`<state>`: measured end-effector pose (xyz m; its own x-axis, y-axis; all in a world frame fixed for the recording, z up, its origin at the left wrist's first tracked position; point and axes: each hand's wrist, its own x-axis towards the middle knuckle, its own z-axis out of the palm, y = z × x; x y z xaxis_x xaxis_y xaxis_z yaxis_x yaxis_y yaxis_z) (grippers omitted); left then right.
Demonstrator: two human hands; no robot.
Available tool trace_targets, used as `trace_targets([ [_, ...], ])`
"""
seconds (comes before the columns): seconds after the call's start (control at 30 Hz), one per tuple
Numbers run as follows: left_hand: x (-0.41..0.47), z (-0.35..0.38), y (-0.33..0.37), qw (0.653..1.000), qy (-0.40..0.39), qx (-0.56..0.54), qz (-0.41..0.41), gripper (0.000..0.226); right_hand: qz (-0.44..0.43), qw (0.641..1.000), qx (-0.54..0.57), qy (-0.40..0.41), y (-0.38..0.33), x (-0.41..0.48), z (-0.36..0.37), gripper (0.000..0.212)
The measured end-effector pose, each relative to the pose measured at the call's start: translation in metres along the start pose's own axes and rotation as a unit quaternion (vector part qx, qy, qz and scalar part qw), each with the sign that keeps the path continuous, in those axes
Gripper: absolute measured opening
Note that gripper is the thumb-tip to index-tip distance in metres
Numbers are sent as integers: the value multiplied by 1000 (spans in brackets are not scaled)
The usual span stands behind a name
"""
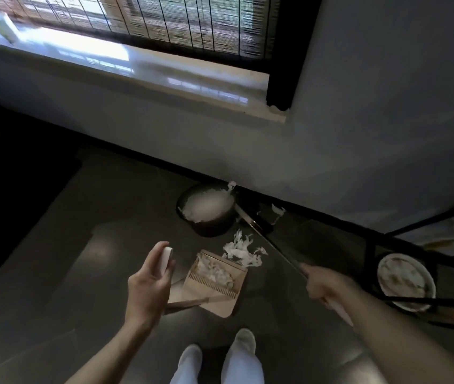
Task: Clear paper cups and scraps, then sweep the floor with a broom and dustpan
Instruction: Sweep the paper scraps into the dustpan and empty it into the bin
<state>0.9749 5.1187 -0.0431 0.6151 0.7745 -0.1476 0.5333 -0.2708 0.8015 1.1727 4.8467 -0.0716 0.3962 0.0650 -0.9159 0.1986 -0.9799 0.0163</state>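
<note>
the dustpan lies flat on the dark floor just ahead of the person's shoes; torn paper scraps are heaped in it behind its comb teeth; more loose scraps are spread on the floor touching its far edge.

the left hand is curled round a white handle end just left of the pan; how that end joins the pan is hidden by the hand. the right hand is clamped on the broom handle, which slants away toward the wall; the broom's head is lost in shadow by the skirting and cannot be made out; one small scrap lies beside it.

a dark round bin stands against the skirting beyond the pan, with crumpled white material in it; whether this is a liner or paper cannot be told. at the right, a round bowl is partly crossed by the bars of a black metal frame, and its pale contents are unclear.

on the window sill, far left, a pale cup lies tipped and blurred under a slatted blind.
</note>
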Motion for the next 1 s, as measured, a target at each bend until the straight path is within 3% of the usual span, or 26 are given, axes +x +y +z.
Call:
trace_targets([
  [0.13, 6, -3, 0, 1000, -7, 6, -7, 28, -25, 999, -9, -21, -19, -13, 28, 86],
  [0.3, 4, -1, 0, 1000, -14, 3, 3, 26, -33, 997, 73, -7, 5, -45, -7, 82],
  [0.53, -3, -1, -3, 1000, -9, -8, -12, 26, -13, 999, 11, 44, 19, -41, -34, 82],
  [0.73, 0, 1, -1, 1000, -12, 14, -6, 29, -29, 999, 16, -5, 5, -20, 22, 75],
  [0.83, -1, 0, 4, 1000, -12, 24, 16, 28, -21, 988, 141, -66, 7, -34, 40, 73],
  [0.93, -4, 2, 11, 999, -24, 32, 23, 28, 6, 927, 367, -82, 31, -55, 21, 72],
  [1.0, -5, 1, 12, 999, -28, 40, 17, 29, 19, 905, 415, -87, 43, -75, 6, 72],
])
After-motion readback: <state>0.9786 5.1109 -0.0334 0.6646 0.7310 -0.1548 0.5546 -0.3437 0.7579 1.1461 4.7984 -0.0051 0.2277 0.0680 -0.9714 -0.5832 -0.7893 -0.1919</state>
